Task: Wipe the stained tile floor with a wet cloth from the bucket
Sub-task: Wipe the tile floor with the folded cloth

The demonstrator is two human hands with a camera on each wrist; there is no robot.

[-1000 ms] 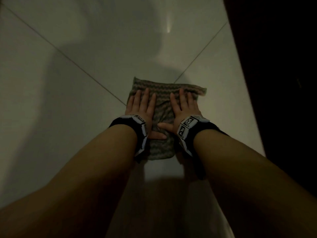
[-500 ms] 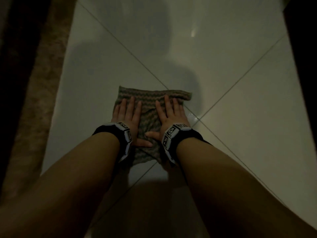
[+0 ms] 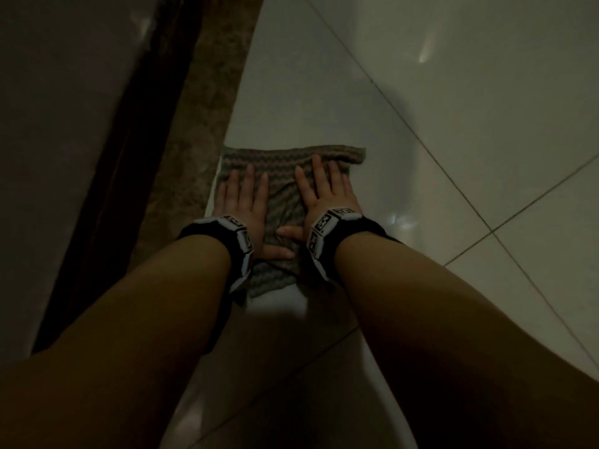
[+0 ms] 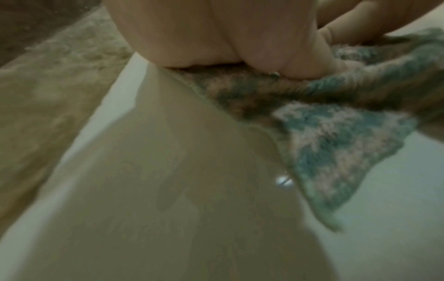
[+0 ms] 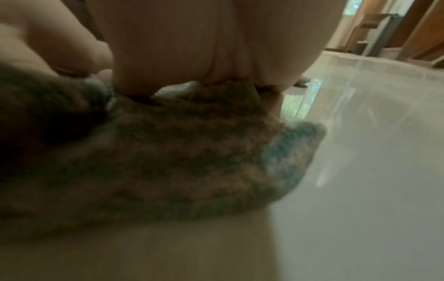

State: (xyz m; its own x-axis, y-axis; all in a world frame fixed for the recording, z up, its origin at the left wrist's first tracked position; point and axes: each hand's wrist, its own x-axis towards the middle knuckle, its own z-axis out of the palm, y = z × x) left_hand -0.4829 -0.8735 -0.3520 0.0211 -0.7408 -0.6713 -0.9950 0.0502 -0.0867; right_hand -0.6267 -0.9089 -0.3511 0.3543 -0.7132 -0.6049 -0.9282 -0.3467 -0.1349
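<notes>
A zigzag-striped green and grey cloth [image 3: 282,196] lies flat on the glossy white tile floor [image 3: 453,140]. My left hand [image 3: 241,199] presses its left half with straight, spread fingers. My right hand [image 3: 324,192] presses its right half the same way, thumbs nearly meeting in the middle. In the left wrist view the palm [image 4: 204,38] bears down on the cloth [image 4: 336,144]. The right wrist view shows the heel of my right hand [image 5: 216,47] on the bunched cloth [image 5: 180,161]. No bucket is in view.
A brown speckled stone strip [image 3: 191,140] runs along the cloth's left edge, with a dark door frame [image 3: 129,140] beyond it. Grout lines [image 3: 421,147] cross the tiles to the right. Furniture legs [image 5: 374,32] stand far off in the right wrist view.
Both hands have slid the cloth leftward across the tiles, from beside the dark edge on the right to the stone strip on the left. The hands stayed flat on it.
</notes>
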